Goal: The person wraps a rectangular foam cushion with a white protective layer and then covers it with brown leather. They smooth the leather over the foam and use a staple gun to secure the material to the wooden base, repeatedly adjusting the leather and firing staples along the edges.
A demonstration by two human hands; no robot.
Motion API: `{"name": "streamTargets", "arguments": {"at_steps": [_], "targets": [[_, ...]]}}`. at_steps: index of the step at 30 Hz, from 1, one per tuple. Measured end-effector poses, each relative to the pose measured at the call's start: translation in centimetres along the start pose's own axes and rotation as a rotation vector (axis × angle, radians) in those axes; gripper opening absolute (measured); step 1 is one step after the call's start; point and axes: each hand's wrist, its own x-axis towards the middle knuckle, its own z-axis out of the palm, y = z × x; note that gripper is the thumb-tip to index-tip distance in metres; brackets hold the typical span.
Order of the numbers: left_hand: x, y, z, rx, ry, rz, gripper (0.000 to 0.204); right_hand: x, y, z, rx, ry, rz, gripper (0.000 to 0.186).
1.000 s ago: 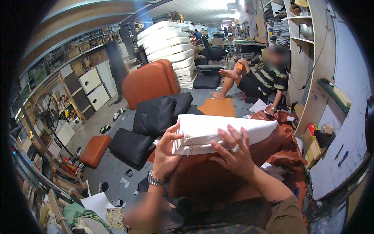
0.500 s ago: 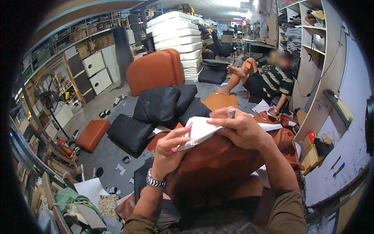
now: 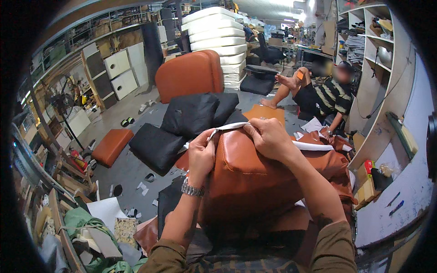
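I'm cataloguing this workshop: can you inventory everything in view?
Boxy leather-like cover: one, brown, white-edged, front centre.
Soft square cushions: at least three, black, left of centre.
Foam slab stack: one, white, back centre.
Rounded padded panels: two, orange-brown, before the foam slab stack.
Rectangular padded block: one, orange-brown, left.
Flat sheet: one, tan, beyond the cover.
Tall shelving unit: one, pale, right.
Seated person: one, striped top, right back.
Other clutter: uncounted, mixed, throughout.
Left hand, right hand: two, bare, gripping the white edge.

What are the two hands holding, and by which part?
The left hand and right hand both grip a brown cover by its white-backed edge, with a stretch showing between them.
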Motion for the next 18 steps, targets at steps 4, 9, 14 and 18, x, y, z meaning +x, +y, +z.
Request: {"name": "streamTargets", "arguments": {"at_steps": [4, 9, 14, 18], "targets": [[2.1, -0.8, -0.1, -0.102, -0.083, -0.085, 0.021, 0.8, -0.2, 1.6, -0.123, 0.081, 0.087, 0.034], [3.5, 0.6, -0.1, 0.355, 0.052, -0.070, 0.031, 1.9, 0.1, 2.5, -0.237, 0.093, 0.221, 0.037], [-1.2, 2.2, 0.0, 0.215, 0.054, -0.088, 0.055, 3.4, 0.6, 4.4, -0.251, 0.087, 0.330, 0.036], [-1.9, -0.9, -0.2, 0.208, 0.255, -0.125, 0.056, 2.8, -0.3, 5.1, -0.175, -0.041, 0.255, 0.038]]}}
